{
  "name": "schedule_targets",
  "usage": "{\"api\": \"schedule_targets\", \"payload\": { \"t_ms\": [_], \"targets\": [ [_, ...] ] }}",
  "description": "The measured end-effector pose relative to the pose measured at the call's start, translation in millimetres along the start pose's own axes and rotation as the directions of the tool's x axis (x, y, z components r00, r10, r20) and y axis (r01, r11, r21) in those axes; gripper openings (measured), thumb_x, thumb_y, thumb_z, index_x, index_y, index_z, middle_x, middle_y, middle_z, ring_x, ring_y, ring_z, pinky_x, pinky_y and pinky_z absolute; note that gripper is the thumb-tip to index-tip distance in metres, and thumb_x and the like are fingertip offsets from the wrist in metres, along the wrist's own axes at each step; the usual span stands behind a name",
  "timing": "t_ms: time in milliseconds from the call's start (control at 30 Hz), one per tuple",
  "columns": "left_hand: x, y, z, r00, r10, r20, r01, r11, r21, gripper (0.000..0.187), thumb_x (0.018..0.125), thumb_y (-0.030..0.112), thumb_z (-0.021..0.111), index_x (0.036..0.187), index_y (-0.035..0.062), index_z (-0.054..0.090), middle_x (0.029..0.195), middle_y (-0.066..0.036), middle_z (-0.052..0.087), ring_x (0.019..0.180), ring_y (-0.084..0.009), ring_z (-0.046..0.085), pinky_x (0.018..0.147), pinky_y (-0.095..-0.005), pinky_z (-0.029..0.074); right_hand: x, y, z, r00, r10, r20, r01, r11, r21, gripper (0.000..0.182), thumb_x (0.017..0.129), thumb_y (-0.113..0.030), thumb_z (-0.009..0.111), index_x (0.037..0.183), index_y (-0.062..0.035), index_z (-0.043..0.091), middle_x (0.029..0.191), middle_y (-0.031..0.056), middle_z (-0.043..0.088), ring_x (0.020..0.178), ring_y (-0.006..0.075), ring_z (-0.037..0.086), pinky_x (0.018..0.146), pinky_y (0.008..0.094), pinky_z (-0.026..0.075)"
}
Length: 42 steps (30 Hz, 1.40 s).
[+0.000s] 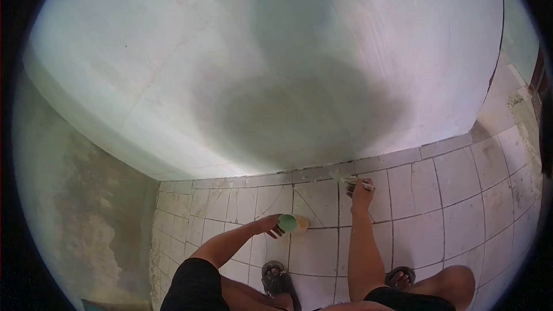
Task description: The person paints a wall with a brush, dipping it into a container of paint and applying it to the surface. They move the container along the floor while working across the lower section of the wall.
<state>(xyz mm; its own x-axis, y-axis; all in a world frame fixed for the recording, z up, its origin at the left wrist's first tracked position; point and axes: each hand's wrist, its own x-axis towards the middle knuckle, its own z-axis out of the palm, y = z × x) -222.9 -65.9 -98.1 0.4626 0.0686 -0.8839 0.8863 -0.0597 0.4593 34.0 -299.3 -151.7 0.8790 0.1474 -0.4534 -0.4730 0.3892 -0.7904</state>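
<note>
My left hand (268,226) grips a small cup (301,224) by its near side, above the floor tiles. The cup is tilted, and its inside looks pale green. My right hand (362,190) reaches forward to the foot of the wall, its fingers closed around a paintbrush (349,181). The brush's tip is close to the low tile strip where wall and floor meet; whether it touches is too small to tell. Pale smears mark the right fingers and the brush.
A pale, freshly coated-looking wall (173,69) rises ahead, with my shadow on it. To the left stands a stained, peeling wall (98,207). Cracked white floor tiles (314,253) lie below. My sandalled feet (277,279) are on either side of my right arm.
</note>
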Motion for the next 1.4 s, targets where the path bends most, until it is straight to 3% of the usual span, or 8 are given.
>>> {"api": "schedule_targets", "payload": {
  "t_ms": [200,400,467,567,700,867,1267,1400],
  "targets": [
    [0.3,2.9,9.0,0.996,0.092,-0.006,-0.092,0.995,-0.038,0.046,0.090,0.037,0.036,0.129,0.0134,0.035,0.094,-0.011,0.060,0.076,-0.0192,0.061,0.067,-0.0358,0.052,-1.6,-27.7,-18.7,0.997,0.069,-0.023,-0.069,0.998,0.007,0.008,0.081,-0.014,0.050,0.081,-0.0070,0.047,0.072,0.0069,0.056,0.058,0.0163,0.056,0.048,0.0276,0.048],
    [7.4,20.0,26.3,0.982,0.174,-0.077,-0.176,0.984,-0.025,0.040,0.093,0.030,0.032,0.128,0.0110,0.038,0.091,-0.009,0.062,0.072,-0.0168,0.062,0.067,-0.0299,0.052,11.5,-46.0,-28.1,0.989,-0.125,-0.078,0.133,0.985,0.107,0.010,0.082,-0.012,0.051,0.080,-0.0038,0.046,0.075,0.0054,0.052,0.065,0.0131,0.052,0.056,0.0275,0.045],
    [20.0,21.4,24.4,0.982,0.189,-0.030,-0.188,0.982,0.028,0.042,0.093,0.025,0.029,0.132,0.0082,0.032,0.095,-0.011,0.061,0.075,-0.0184,0.062,0.068,-0.0310,0.052,-11.8,-99.0,-24.0,0.975,-0.188,0.118,0.155,0.958,0.242,0.006,0.081,-0.009,0.049,0.080,-0.0050,0.045,0.074,0.0047,0.051,0.064,0.0132,0.051,0.055,0.0279,0.045],
    [26.6,40.0,35.2,0.962,0.271,-0.028,-0.272,0.960,-0.065,0.045,0.093,0.018,0.025,0.136,0.0037,0.021,0.100,-0.018,0.058,0.080,-0.0226,0.062,0.074,-0.0351,0.052,-23.1,-135.4,-19.0,0.975,-0.191,0.116,0.149,0.941,0.304,0.002,0.081,-0.007,0.047,0.080,-0.0062,0.045,0.076,0.0043,0.050,0.065,0.0138,0.052,0.056,0.0274,0.046],
    [30.4,84.5,61.9,0.942,0.334,0.020,-0.334,0.942,-0.011,0.048,0.095,0.027,0.033,0.135,0.0030,0.024,0.113,-0.016,0.052,0.089,-0.0235,0.060,0.078,-0.0373,0.051,-24.8,-149.8,-26.6,0.956,-0.274,0.104,0.219,0.905,0.365,0.003,0.086,-0.014,0.042,0.089,-0.0123,0.041,0.082,0.0048,0.052,0.068,0.0169,0.056,0.053,0.0286,0.045],
    [53.1,141.4,107.6,0.920,0.378,0.105,-0.383,0.923,0.033,0.043,0.095,0.026,0.030,0.132,0.0038,0.029,0.103,-0.014,0.056,0.080,-0.0208,0.061,0.074,-0.0344,0.051,-40.7,-196.4,-41.6,0.916,-0.398,0.052,0.329,0.820,0.467,0.003,0.086,-0.013,0.041,0.087,-0.0109,0.041,0.082,0.0036,0.051,0.069,0.0160,0.053,0.055,0.0297,0.045],
    [125.7,223.8,293.4,0.705,0.634,0.318,-0.677,0.735,0.033,0.031,0.091,0.021,0.029,0.104,0.0008,0.047,0.081,-0.012,0.060,0.063,-0.0168,0.059,0.057,-0.0318,0.049,-89.6,-301.1,-42.3,0.676,-0.705,-0.216,0.712,0.548,0.438,0.014,0.085,-0.016,0.044,0.097,-0.0091,0.042,0.086,0.0116,0.056,0.067,0.0212,0.057,0.054,0.0335,0.049],
    [112.8,230.1,336.4,0.651,0.724,0.229,-0.754,0.651,0.087,0.023,0.087,0.016,0.036,0.087,-0.0033,0.048,0.076,-0.014,0.056,0.057,-0.0195,0.059,0.055,-0.0344,0.050,-111.8,-354.6,-17.2,0.476,-0.879,-0.007,0.817,0.440,0.372,0.017,0.084,-0.024,0.049,0.092,-0.0097,0.051,0.085,0.0084,0.057,0.067,0.0196,0.053,0.058,0.0311,0.044]
  ]
}}
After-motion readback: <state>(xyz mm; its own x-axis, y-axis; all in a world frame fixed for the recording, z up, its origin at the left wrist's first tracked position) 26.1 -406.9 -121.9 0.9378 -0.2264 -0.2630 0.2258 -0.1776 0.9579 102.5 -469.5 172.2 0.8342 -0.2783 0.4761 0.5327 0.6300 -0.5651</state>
